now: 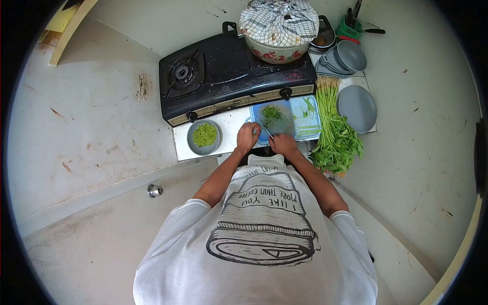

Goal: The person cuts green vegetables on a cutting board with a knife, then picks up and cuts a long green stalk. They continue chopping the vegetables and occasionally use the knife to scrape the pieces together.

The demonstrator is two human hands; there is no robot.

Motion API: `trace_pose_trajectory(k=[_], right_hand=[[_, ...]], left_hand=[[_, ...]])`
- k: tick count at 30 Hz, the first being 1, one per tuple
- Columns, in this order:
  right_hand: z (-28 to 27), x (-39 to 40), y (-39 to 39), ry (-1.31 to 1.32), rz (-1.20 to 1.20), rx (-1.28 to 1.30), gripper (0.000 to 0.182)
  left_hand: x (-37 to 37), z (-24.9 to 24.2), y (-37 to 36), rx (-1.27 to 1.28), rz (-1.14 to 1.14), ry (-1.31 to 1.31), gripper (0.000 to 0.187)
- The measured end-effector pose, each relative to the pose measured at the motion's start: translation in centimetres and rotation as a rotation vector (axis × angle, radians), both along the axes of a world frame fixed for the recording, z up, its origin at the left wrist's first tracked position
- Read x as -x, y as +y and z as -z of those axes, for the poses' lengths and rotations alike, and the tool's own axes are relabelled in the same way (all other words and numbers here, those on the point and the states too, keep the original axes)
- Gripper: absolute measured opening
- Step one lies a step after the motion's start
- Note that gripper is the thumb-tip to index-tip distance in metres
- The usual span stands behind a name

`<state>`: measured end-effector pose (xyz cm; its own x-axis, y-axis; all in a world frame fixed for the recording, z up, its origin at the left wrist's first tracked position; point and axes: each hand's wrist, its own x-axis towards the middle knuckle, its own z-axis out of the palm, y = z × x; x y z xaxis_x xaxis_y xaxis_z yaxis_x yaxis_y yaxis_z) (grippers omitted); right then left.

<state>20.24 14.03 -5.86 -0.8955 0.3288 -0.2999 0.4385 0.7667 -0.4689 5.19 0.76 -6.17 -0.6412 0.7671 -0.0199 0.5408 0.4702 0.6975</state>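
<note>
A blue cutting board (286,133) lies on the white counter below the stove, with a small pile of chopped greens (272,113) near its top left. At the board's lower edge my right hand (283,145) is closed on the handle of a knife (266,131), whose blade points up and left. My left hand (248,136) is at the board's left edge, fingers bent together near the knife tip; what it holds, if anything, is too small to make out. Loose leaves and stems (308,108) lie on the board's right part. A grey bowl (217,146) holds chopped green pieces (205,135).
Behind the board is a black two-burner stove (223,61) with a cloth-covered pot (277,53). To the right lie a long bunch of leafy greens (333,132), a grey plate (357,108), stacked grey bowls (351,56) and a green basket (349,31).
</note>
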Motion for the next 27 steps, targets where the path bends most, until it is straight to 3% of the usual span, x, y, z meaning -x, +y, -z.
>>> trace_pose_trajectory(k=[7, 16, 27], right_hand=[[-0.3, 0.2, -0.8, -0.031, -0.024, -0.003, 0.045], [0.4, 0.8, -1.2, 0.005, -0.017, -0.021, 0.044], [-0.5, -0.1, -1.4, 0.009, -0.014, -0.04, 0.043]], left_hand=[[0.2, 0.7, 0.2, 0.032, -0.034, -0.035, 0.007], [-0.6, -0.1, -0.8, -0.012, 0.052, 0.107, 0.01], [-0.5, -0.3, -1.1, 0.016, 0.008, 0.007, 0.008]])
